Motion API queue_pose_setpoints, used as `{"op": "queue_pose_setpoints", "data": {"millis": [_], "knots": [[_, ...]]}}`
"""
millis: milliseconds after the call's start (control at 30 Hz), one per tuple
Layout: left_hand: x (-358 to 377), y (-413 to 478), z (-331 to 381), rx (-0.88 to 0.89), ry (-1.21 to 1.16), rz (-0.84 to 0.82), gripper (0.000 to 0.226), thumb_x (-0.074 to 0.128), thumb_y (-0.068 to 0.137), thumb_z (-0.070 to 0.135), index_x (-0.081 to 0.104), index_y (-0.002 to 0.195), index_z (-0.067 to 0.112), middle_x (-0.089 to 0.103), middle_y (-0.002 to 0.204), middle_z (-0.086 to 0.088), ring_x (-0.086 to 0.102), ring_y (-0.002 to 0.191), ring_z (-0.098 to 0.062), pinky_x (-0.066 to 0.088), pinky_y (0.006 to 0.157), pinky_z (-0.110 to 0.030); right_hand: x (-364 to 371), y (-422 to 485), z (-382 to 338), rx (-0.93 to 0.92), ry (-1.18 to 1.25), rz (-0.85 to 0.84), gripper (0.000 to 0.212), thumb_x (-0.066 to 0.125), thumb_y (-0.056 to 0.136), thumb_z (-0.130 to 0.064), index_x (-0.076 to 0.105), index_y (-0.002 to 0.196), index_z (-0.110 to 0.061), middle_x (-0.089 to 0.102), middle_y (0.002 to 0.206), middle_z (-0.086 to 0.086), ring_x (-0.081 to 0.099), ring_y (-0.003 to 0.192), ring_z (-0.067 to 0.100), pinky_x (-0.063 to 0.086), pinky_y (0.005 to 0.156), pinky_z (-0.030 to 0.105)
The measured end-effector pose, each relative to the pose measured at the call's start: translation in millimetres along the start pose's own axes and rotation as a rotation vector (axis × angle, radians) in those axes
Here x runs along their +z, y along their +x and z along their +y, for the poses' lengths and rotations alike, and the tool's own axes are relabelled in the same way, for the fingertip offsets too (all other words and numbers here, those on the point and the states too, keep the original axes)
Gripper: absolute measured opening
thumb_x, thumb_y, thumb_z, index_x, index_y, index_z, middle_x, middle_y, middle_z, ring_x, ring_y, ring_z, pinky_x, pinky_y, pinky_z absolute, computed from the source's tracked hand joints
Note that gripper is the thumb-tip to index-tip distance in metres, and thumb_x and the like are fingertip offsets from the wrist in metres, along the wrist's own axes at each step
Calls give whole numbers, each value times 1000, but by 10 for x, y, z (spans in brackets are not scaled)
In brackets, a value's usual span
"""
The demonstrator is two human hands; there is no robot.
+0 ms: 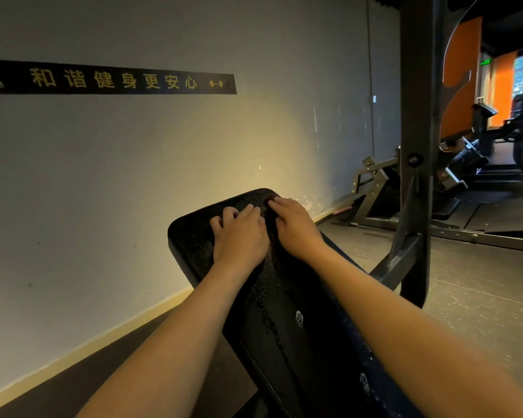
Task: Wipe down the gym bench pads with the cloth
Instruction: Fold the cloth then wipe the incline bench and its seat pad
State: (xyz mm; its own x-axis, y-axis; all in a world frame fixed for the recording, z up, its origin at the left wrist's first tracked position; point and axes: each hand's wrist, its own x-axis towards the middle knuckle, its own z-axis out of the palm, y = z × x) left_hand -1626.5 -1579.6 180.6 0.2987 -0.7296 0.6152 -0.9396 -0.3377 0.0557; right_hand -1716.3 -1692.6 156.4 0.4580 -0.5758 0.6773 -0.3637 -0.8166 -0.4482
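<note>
Two hands, yours, lie palm-down side by side at the far end of the bench pad (194, 236): left hand (239, 233), right hand (296, 227), fingers fairly flat, pinching nothing visible. Cloth: cannot tell it from the black pad. Pad's long axis runs back toward you, so strokes likely pull nearward.

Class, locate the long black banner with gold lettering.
Head view, upper left: the long black banner with gold lettering is fixed on the grey wall, above and left of the black textured bench pad.
</note>
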Motion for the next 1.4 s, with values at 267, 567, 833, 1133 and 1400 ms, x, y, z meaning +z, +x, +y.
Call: {"op": "queue_pose_setpoints", "data": {"millis": [267,567,833,1133,1400], "knots": [[22,-3,52,-41,-114,41,41,22,108,32,58,126,25,54,136,9,33,125,-17,24,108,-41,30,-32,-149,24,75,47,43,43,99,-9,57,140,-15,51,147,6,43,137,20,33,112,31],[-162,-118,121,-92,-279,30,41,29,109,29,57,138,20,53,139,2,24,123,-13,28,113,-40,-12,171,177,147,69,47,47,44,100,-10,49,147,-12,45,152,8,38,141,27,29,117,34],[-72,-76,80,16,-175,22,41,30,106,30,60,134,28,61,134,9,39,132,-12,20,114,-39,-15,-353,-40,-28,106,-13,45,45,101,-16,51,146,-25,43,154,-3,34,143,15,29,118,35],[-4,-429,45,129,-28,5,45,32,107,33,50,147,26,47,153,9,34,141,-15,19,121,-40,-67,-539,-172,177,-16,50,46,43,101,-17,49,147,-21,41,155,-1,32,144,19,35,115,40],[-72,-692,-29,10,-30,106,40,36,106,36,63,135,29,57,142,14,43,126,-15,22,102,-38,-194,-656,-3,260,-29,45,47,42,103,-16,44,150,-20,35,159,2,28,147,22,29,119,40]]}}
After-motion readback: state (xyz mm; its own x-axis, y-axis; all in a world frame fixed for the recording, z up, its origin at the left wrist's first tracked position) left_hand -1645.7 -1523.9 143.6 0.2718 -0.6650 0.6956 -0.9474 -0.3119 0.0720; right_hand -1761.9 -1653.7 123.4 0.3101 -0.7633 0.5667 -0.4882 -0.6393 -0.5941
